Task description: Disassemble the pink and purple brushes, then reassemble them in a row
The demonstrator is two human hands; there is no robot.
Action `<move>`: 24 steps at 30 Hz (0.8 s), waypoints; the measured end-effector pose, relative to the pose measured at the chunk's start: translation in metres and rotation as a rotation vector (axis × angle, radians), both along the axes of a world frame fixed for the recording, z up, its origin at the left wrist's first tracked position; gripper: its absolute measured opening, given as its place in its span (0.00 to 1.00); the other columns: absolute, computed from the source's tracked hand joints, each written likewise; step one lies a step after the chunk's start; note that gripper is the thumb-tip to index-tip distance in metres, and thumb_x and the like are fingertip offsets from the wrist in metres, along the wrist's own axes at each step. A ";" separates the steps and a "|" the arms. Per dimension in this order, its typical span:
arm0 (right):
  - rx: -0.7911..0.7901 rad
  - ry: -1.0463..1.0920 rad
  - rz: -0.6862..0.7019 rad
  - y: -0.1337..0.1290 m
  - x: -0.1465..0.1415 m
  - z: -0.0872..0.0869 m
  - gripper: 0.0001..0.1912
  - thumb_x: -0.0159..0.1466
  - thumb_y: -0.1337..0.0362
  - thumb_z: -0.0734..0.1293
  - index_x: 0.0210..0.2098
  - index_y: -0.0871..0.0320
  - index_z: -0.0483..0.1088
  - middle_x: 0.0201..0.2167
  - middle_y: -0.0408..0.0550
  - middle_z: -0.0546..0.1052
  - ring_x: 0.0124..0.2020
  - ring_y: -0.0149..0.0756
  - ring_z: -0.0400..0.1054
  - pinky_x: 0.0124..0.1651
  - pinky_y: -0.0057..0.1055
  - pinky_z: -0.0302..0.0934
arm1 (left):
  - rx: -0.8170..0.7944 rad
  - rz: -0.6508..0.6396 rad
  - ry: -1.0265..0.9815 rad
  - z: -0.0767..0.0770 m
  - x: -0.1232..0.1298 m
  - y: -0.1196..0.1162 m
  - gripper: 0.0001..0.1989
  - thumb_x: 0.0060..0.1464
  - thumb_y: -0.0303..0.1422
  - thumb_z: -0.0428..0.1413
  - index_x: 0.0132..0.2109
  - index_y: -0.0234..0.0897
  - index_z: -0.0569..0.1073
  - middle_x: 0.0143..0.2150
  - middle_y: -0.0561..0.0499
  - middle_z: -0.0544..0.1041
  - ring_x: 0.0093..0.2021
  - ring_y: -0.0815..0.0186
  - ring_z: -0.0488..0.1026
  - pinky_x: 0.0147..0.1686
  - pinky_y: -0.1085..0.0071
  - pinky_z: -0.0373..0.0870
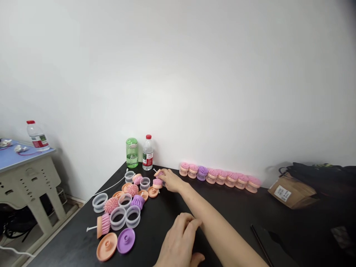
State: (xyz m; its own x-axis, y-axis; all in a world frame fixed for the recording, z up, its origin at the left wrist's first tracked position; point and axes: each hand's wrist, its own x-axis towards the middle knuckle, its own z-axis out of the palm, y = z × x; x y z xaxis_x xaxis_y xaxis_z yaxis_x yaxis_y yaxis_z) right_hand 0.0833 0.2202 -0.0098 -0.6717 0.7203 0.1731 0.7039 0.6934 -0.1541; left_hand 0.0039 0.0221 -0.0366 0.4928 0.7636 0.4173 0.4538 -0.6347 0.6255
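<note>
My right hand (171,180) reaches across to the loose parts, its fingers closed on a pink bristled brush head (159,173) with a white stem pointing left. Just below those fingers sits another pink brush head (157,183). Near the front edge, my left hand (180,237) hovers with bent fingers and the thumb apart, holding nothing visible. To its left lie clear plastic rings (118,218), a purple brush head (138,201), a coral spiky brush head (111,205), an orange disc cap (107,246) and a purple disc cap (126,240).
Along the wall runs a row of assembled pink brushes (221,177), one of them purple (202,173). A green bottle (132,153) and a water bottle (148,152) stand at the back corner. On the right are a brown paper bag (292,190) and a black bag (322,180).
</note>
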 end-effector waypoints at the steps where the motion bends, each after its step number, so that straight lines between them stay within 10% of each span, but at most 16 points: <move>1: 0.004 -0.001 -0.002 -0.005 0.004 0.001 0.25 0.61 0.76 0.65 0.56 0.53 0.72 0.60 0.53 0.69 0.57 0.47 0.61 0.59 0.44 0.58 | 0.011 0.016 -0.006 0.000 0.000 -0.001 0.40 0.39 0.16 0.63 0.59 0.41 0.64 0.55 0.41 0.69 0.52 0.51 0.70 0.49 0.57 0.75; 15: -0.131 0.080 -0.049 -0.107 0.073 0.019 0.21 0.57 0.70 0.70 0.50 0.53 0.75 0.48 0.49 0.78 0.50 0.45 0.70 0.51 0.38 0.65 | 0.029 0.048 0.008 0.021 -0.006 -0.013 0.27 0.46 0.17 0.58 0.52 0.40 0.66 0.55 0.43 0.70 0.53 0.53 0.68 0.52 0.55 0.71; 24: -0.121 0.204 -0.102 -0.091 0.038 0.026 0.29 0.62 0.68 0.69 0.63 0.55 0.65 0.64 0.55 0.67 0.63 0.45 0.61 0.64 0.40 0.55 | 0.121 0.189 0.059 0.016 -0.006 -0.005 0.14 0.49 0.17 0.56 0.39 0.39 0.64 0.41 0.47 0.71 0.41 0.57 0.69 0.40 0.60 0.71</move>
State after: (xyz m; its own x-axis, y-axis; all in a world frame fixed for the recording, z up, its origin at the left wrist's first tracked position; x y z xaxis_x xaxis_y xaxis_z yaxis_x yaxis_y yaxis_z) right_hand 0.1211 0.1289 0.0157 -0.5546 0.8063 0.2058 0.7149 0.5882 -0.3780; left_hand -0.0020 0.0166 -0.0203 0.3721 0.7908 0.4860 0.6050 -0.6038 0.5191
